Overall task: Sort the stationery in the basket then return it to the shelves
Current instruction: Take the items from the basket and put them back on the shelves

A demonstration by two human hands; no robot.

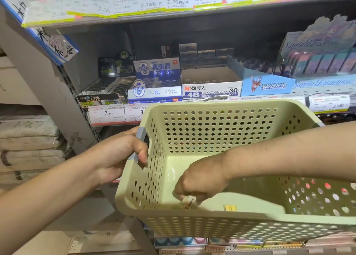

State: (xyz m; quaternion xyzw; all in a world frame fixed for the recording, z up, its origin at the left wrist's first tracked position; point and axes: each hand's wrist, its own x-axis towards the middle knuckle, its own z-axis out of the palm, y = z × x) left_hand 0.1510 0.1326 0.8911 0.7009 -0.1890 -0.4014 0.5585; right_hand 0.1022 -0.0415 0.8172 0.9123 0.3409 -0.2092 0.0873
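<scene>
The basket [221,131] is pale green plastic, smooth with a slight sheen, and its walls are full of round holes. Its handle [139,139] is grey matt plastic. The eraser boxes [212,89] on the shelf are printed cardboard, a little glossy. The price labels [107,113] are thin paper. The shelf upright [63,93] is grey painted metal, worn and scratched.

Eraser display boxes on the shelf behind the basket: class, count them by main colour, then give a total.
Black: 1
White and blue, one deli and one M&G 4B: 2
Light blue with a red and blue character: 1
Pale lilac Sanrio: 1
Total: 5
</scene>
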